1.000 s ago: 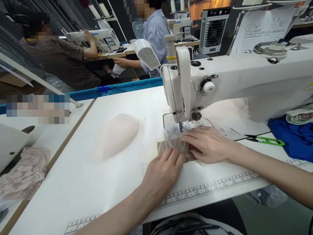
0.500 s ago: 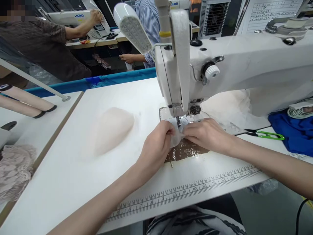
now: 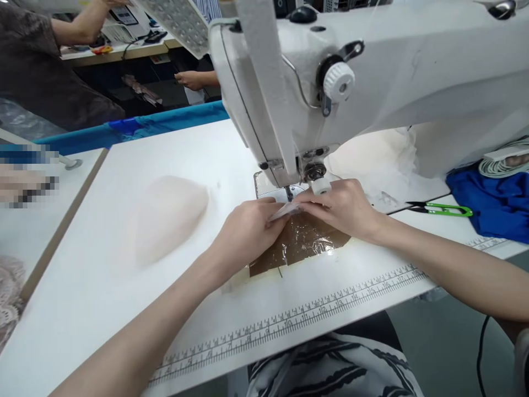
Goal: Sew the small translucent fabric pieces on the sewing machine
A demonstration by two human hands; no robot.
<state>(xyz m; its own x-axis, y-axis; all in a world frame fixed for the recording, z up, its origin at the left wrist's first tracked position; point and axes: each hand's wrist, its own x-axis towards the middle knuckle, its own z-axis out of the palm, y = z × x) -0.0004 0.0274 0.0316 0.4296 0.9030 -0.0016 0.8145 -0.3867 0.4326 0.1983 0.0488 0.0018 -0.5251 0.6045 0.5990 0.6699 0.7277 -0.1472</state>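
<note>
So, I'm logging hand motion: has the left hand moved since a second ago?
Yes: judged against the printed ruler, the left hand has moved forward, now sitting farther beyond those markings.

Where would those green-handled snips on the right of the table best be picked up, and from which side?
Probably by the green handle, from above on the near side: the snips appear to lie flat, their dark blades pointing left. The handle's right end sits close to the blue cloth, so a grip nearer its middle is likely cleaner.
</note>
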